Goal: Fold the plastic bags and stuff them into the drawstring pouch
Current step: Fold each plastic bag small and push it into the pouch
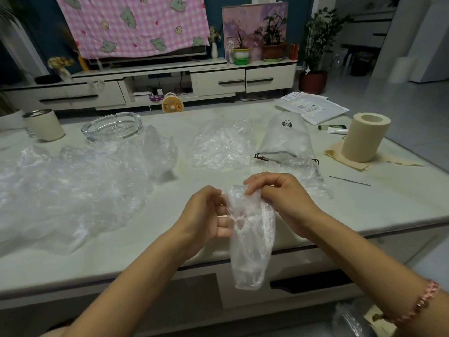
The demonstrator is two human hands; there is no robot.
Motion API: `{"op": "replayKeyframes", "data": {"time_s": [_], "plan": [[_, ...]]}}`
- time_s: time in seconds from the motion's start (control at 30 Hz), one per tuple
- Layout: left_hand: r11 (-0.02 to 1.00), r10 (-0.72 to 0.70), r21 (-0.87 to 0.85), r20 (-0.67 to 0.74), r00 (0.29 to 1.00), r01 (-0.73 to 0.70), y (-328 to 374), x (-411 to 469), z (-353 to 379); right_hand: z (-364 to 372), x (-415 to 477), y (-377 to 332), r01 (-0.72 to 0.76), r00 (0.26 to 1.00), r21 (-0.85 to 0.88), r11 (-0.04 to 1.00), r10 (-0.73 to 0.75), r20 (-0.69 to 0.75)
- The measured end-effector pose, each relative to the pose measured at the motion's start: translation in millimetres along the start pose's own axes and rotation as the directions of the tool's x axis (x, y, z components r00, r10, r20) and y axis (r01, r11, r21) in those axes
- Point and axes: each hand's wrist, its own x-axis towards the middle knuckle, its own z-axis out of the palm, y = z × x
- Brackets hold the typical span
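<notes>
Head view: the left grip (206,212) and right grip (279,198) both pinch the top of a clear plastic bag (252,244), which hangs past the near edge of the tabletop (364,205). Beyond lies the drawstring pouch (286,139), mouth toward the person, with more loose bags (73,186) spread at left.

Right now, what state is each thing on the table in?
held plastic bag: gathered lengthwise, hanging from both hands
left hand: gripping the bag
right hand: gripping the bag
drawstring pouch: lying down, mouth not cinched
loose plastic bags: crumpled, unfolded
paper roll: standing upright
cup: upright
</notes>
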Motion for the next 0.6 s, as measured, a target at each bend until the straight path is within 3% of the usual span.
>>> {"op": "replayKeyframes", "data": {"time_s": [0.07, 0.13, 0.23, 0.3, 0.33, 0.4, 0.43, 0.47, 0.53, 0.6], "plan": [[0.998, -0.051, -0.029, 0.085, 0.995, 0.054, 0.2, 0.3, -1.9, 1.3, -0.4, 2.1, 0.043, 0.999, -0.032, 0.999, -0.043, 0.002], [0.996, -0.082, 0.046, 0.14, 0.987, 0.076, -1.1, -1.9, -1.4, 4.0, -1.6, 3.0, 0.061, 0.998, -0.024, 0.998, -0.061, 0.015], [0.997, -0.077, 0.033, 0.066, 0.995, 0.075, -0.2, -2.9, -1.5, 1.4, -1.4, -0.6, 0.044, 0.998, -0.01, 0.999, -0.043, 0.04], [0.998, -0.065, -0.017, -0.014, 0.998, 0.065, 2.0, -2.0, -4.4, -7.4, -3.7, -3.9, 0.177, 0.984, -0.183, 0.967, -0.179, 0.01], [0.998, -0.06, -0.035, -0.048, 0.997, 0.059, 2.9, -1.3, -6.3, -11.9, -6.0, -4.7, 0.306, 0.946, -0.385, 0.871, -0.323, 0.02], [0.996, -0.039, -0.083, -0.09, 0.995, 0.031, 3.7, 0.4, -8.7, -14.4, -14.0, 3.1, 0.535, 0.807, -0.702, 0.47, -0.531, 0.259], [0.995, -0.025, -0.1, -0.098, 0.995, 0.016, 3.2, 0.7, -9.0, -9.9, -19.5, 10.1, 0.599, 0.749, -0.748, 0.286, -0.53, 0.397], [0.995, -0.018, -0.098, -0.1, 0.995, 0.008, 2.6, 0.8, -8.5, -1.9, -25.3, 14.3, 0.64, 0.711, -0.746, 0.185, -0.51, 0.484], [0.998, -0.017, -0.065, -0.109, 0.994, 0.01, 0.8, 1.5, -7.5, 12.2, -30.7, 20.1, 0.712, 0.631, -0.692, 0.124, -0.544, 0.552], [1.0, -0.007, -0.023, -0.154, 0.988, 0.003, -0.5, 0.3, -6.6, 17.0, -30.6, 20.3, 0.767, 0.583, -0.612, 0.195, -0.611, 0.536]]}}
